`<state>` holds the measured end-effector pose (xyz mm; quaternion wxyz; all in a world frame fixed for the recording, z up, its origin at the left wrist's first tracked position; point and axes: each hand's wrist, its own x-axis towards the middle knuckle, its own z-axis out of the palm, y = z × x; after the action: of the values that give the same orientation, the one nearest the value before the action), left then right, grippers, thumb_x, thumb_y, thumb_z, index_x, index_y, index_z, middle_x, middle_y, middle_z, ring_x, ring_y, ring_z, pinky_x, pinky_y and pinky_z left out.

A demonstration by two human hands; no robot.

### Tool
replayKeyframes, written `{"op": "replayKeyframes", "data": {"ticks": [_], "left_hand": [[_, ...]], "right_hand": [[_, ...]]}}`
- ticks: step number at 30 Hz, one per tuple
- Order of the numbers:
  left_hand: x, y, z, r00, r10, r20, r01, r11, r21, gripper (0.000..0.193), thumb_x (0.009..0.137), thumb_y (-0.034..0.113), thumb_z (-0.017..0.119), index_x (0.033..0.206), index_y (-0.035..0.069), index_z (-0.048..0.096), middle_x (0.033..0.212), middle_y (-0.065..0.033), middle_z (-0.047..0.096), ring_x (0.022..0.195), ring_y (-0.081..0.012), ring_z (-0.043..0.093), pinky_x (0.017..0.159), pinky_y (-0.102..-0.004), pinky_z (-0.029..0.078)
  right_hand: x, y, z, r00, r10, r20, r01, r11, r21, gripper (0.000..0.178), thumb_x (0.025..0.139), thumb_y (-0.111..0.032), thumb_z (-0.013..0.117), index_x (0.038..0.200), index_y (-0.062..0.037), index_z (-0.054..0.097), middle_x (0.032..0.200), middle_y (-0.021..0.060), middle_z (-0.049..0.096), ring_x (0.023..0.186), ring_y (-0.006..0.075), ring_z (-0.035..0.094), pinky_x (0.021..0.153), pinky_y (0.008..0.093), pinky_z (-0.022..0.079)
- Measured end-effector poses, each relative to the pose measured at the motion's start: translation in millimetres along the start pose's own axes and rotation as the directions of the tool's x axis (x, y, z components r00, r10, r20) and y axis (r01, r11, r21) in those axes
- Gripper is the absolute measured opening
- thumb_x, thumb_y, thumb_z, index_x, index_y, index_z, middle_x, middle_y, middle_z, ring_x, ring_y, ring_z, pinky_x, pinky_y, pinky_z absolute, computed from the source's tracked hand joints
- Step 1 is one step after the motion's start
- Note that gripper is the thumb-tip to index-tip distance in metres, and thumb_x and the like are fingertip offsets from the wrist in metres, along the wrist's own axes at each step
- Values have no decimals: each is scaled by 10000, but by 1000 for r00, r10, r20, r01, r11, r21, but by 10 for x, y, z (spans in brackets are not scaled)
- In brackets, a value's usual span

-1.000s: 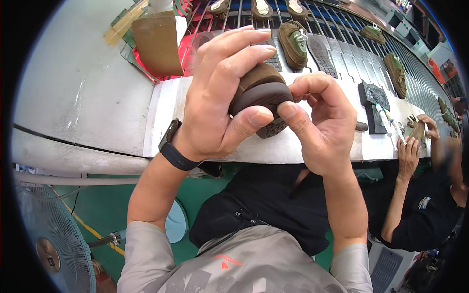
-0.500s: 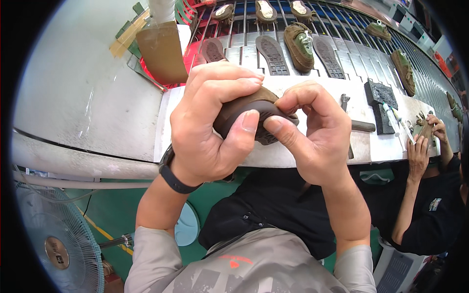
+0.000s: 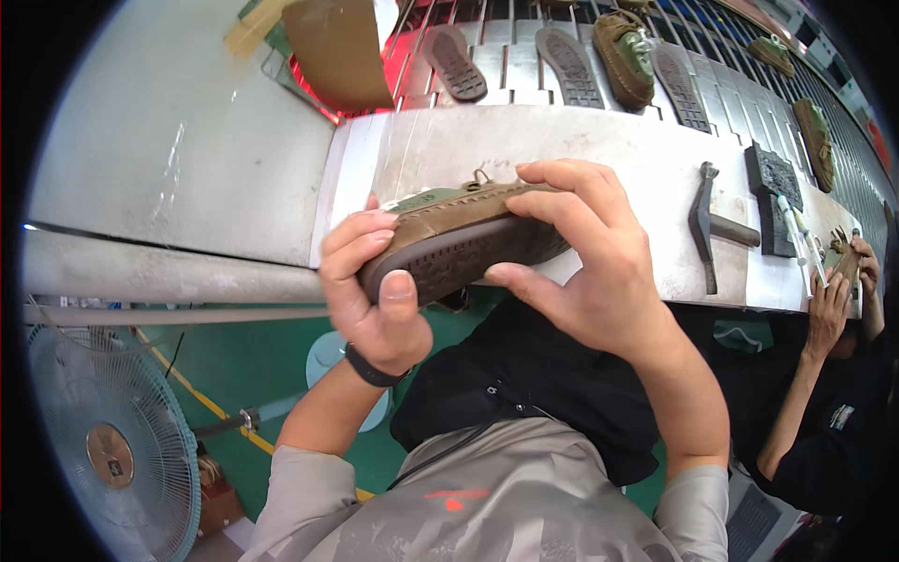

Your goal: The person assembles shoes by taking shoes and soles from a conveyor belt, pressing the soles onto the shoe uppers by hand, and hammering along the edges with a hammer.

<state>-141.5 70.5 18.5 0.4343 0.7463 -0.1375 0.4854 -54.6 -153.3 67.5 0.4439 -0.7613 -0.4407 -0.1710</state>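
A brown suede shoe (image 3: 468, 220) with a dark brown patterned sole and a green panel with laces is held on its side, above the front edge of the worktable. My left hand (image 3: 375, 304) wraps round its left end, thumb on the sole's edge and fingers over the upper. At the other end my right hand (image 3: 599, 258) spans the shoe, with fingertips on the upper and the thumb at the lower edge of the sole. That right end is partly hidden behind the right hand.
A hammer (image 3: 704, 229) lies on the white worktable (image 3: 449, 140), near a black block (image 3: 773, 178). Beyond are loose soles (image 3: 568, 66) and a shoe (image 3: 626, 61) on rollers. A co-worker's hands (image 3: 829, 304) work at right. A fan (image 3: 112, 450) stands lower left.
The shoe has turned from end-on to lengthwise, showing its side and sole. My left hand has moved to its left end; my right hand has opened from a pinch into a wider hold.
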Motion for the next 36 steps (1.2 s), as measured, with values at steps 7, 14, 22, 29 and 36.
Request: {"op": "replayKeyframes", "data": {"ticks": [7, 14, 22, 29, 36], "left_hand": [[-497, -129, 82, 897, -261, 357, 258, 964, 58, 553, 1022, 275, 743, 1494, 38, 580, 1520, -183, 615, 1461, -385, 547, 1255, -581, 310], [-413, -193, 126, 892, -192, 408, 149, 979, 136, 620, 943, 370, 812, 1462, 80, 637, 1481, -154, 659, 1422, -356, 595, 1231, -635, 320], [-381, -203, 63, 874, -164, 457, 109, 984, 143, 713, 911, 461, 806, 1470, 55, 628, 1493, -199, 646, 1419, -377, 599, 1230, -587, 359], [-379, -200, 126, 911, -150, 385, 97, 983, 154, 533, 914, 340, 829, 1368, 81, 726, 1417, -140, 707, 1374, -334, 641, 1202, -611, 382], [-332, -46, 121, 885, -294, 361, 289, 955, 68, 386, 977, 61, 714, 1361, 15, 707, 1390, -203, 716, 1352, -330, 660, 1231, -537, 377]], "right_hand": [[-162, 258, 74, 979, -118, 168, 166, 937, -306, 526, 671, -168, 914, 1159, -117, 725, 1292, 56, 690, 1248, 293, 637, 1149, 634, 376], [-145, 313, 141, 943, -198, 268, 262, 937, -229, 457, 700, -103, 921, 1068, -88, 651, 1318, 88, 729, 1273, 327, 666, 1206, 616, 350], [9, 151, 77, 920, -73, 384, 170, 959, -226, 485, 700, -89, 922, 1007, -108, 547, 1292, 94, 718, 1242, 336, 666, 1174, 609, 372], [7, 253, 135, 926, -115, 359, 192, 963, -188, 427, 726, -60, 903, 963, -103, 551, 1244, 90, 743, 1181, 316, 693, 1166, 572, 394], [39, 205, 155, 931, -58, 360, 142, 967, -211, 413, 718, -75, 912, 977, -94, 592, 1225, 85, 761, 1179, 309, 706, 1183, 568, 389]]}}
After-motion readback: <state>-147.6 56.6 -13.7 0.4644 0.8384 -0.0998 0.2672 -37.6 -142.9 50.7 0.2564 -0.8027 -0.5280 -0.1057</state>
